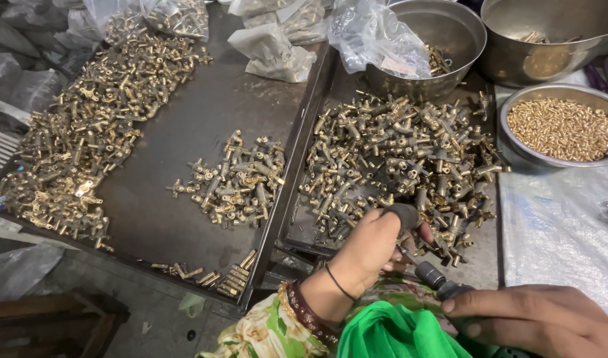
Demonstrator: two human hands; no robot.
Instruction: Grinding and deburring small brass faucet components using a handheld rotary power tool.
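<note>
Head view looks down on two dark metal trays side by side, both strewn with small brass fittings. Low in the frame, just right of centre, the left hand [370,248] is curled shut around a small brass fitting [402,215], with a dark cover on the thumb or fingertip pressing on it; most of the piece is hidden by the fingers. At the lower right corner the right hand [536,318] grips the dark body of a handheld driver tool [440,282], whose slim metal tip reaches up and left to touch the piece in the left hand. The two hands sit close together, joined only through the tool.

Above the left hand, the right tray [479,262] carries a dense heap of brass fittings [400,152]. The left tray [178,219] holds a smaller cluster at centre frame and a long pile [85,132] along its upper left side. At the upper right stand three steel bowls: one [450,33] with a clear plastic bag [377,36] draped into it, a second [549,36] at the top right corner, and a third [561,127] at the right edge filled with tiny brass pieces. A green cloth [390,335] lies at the bottom of the frame.
</note>
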